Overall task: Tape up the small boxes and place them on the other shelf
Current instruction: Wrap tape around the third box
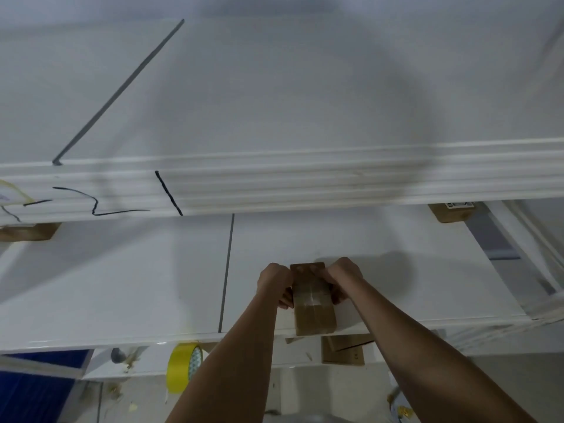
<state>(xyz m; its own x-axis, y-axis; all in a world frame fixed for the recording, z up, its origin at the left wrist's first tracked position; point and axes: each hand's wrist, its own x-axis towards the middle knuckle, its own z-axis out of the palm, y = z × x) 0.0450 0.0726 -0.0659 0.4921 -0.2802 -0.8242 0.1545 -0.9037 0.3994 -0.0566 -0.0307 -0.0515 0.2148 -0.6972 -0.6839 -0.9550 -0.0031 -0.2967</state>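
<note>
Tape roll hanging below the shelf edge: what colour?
Yellow tape roll, seen in the head view.

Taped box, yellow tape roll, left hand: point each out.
taped box [314, 312], head view, its taped top face.
yellow tape roll [180, 369], head view, its outer band.
left hand [273, 282], head view, its back.

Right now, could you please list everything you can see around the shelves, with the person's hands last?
Small box: one, brown with clear tape across it, on the middle shelf near its front edge, held from both sides.
Other boxes: three seen in part, brown; one at the far left and one at the far right under the upper shelf, one below the middle shelf.
Tape roll: one, yellow, under the middle shelf's front edge.
Shelves: two, white; the upper with black pen lines on its front, the middle below it.
Left hand: grip on the small box's left side.
Right hand: grip on its right side.
</note>
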